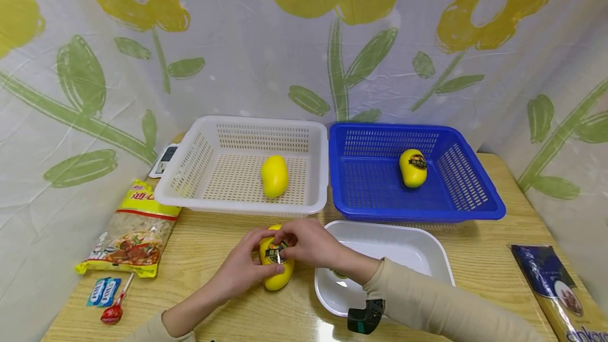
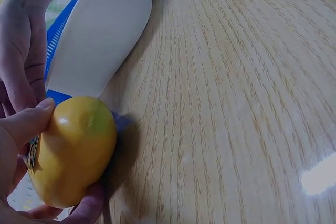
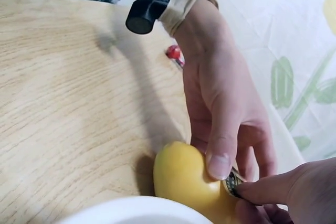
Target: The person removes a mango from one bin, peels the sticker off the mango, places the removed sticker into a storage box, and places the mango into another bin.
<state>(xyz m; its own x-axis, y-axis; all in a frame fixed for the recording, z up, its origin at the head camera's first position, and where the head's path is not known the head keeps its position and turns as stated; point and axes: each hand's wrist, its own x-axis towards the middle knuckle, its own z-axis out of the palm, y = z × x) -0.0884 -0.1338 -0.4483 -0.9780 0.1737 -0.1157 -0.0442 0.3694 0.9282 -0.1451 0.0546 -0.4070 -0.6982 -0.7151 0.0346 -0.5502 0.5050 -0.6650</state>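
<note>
Mango (image 1: 277,271) sat clasped in your left hand (image 1: 239,271) while your right hand (image 1: 306,241) pinched its sticker (image 1: 275,254), which might have torn if yanked.

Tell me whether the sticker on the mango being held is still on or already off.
Still on. The sticker sits on the held mango, with the right hand pinching at its edge while the left hand grips the fruit.

Item count, as seen from my position:

Yellow plastic mangoes: three. One in my hands (image 1: 277,273), one in the white basket (image 1: 274,175), one in the blue basket (image 1: 412,168).

Perforated plastic baskets: two, one white (image 1: 190,173), one blue (image 1: 475,189).

White rectangular plastic tray (image 1: 418,247): one.

Printed food bags: two, one yellow-edged (image 1: 130,231), one dark blue (image 1: 556,289).

Red lollipop (image 1: 112,313): one.

Small blue sachet (image 1: 103,291): one.
</note>
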